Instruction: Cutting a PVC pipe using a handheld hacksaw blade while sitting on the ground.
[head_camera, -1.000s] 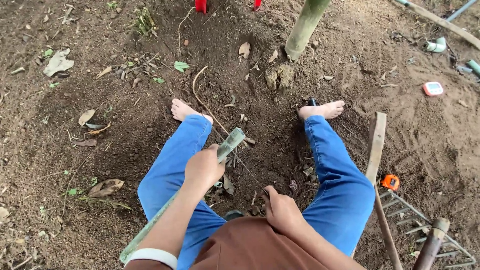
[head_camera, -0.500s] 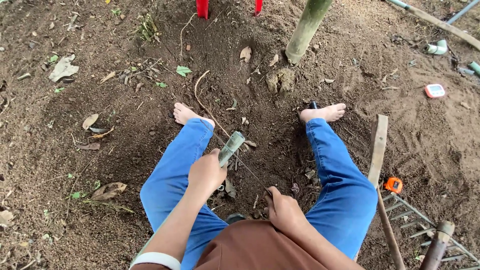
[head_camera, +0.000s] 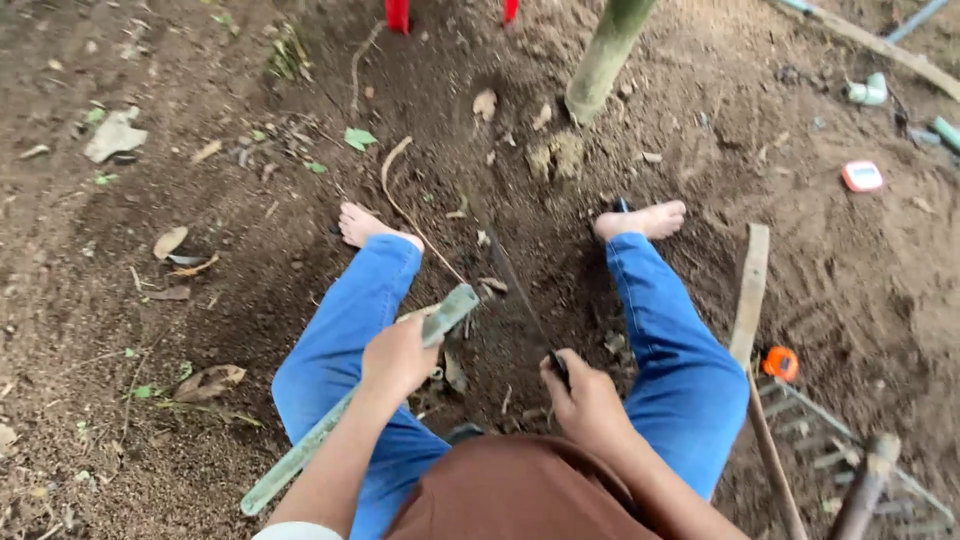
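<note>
The person sits on bare brown soil with both legs in blue trousers stretched forward, feet bare.

The left hand (head_camera: 398, 355) is closed around a long, pale green bamboo strip (head_camera: 340, 410). The strip's long axis runs diagonally, from its lower end near the left thigh up to its cut tip (head_camera: 455, 305), which lies between the knees. The fingers are wrapped fully round the strip close to the upper end; no gap shows.

The right hand (head_camera: 585, 400) is closed on the dark handle of a long, thin dark blade (head_camera: 515, 285). The blade extends forward and to the left from the fist, over the soil between the legs. Its far portion passes just to the right of the strip's tip; whether the two touch cannot be told.

The right hand is thus nearer the blade's working line and the left hand nearer the strip's tip.

Nearby: a green upright bamboo pole (head_camera: 605, 55) ahead, a flat wooden slat (head_camera: 750, 290) beside the right leg, and a small orange tape measure (head_camera: 781, 363).
</note>
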